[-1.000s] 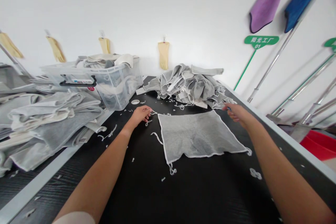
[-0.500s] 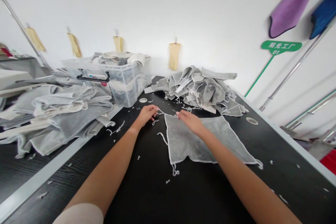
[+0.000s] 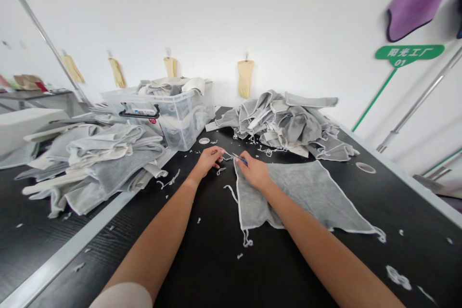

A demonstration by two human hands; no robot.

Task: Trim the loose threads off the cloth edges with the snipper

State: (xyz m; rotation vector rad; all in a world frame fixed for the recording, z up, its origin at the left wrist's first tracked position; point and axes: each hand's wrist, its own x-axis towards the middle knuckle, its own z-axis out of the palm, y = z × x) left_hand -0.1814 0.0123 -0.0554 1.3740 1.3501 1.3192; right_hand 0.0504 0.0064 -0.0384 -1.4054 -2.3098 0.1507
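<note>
A grey cloth (image 3: 306, 192) with white edging lies on the black table, loose white strings hanging from its corners. My left hand (image 3: 208, 161) is closed in a pinch on the white string (image 3: 227, 154) at the cloth's upper left corner. Just to the right, my right hand (image 3: 255, 173) grips small blue-handled scissors (image 3: 242, 159), their tips pointing left at that string. Whether the blades touch the string I cannot tell. My right forearm covers part of the cloth.
A heap of grey cloths (image 3: 292, 120) lies at the back. Folded grey cloths (image 3: 119, 159) are piled at left beside a clear plastic bin (image 3: 180, 120) full of cloth. White string scraps (image 3: 398, 276) dot the table. Yellow gloves (image 3: 246, 78) hang on the wall.
My right hand has come a little closer to my left, and the scissors in it now show at the string. The view has turned slightly left.
</note>
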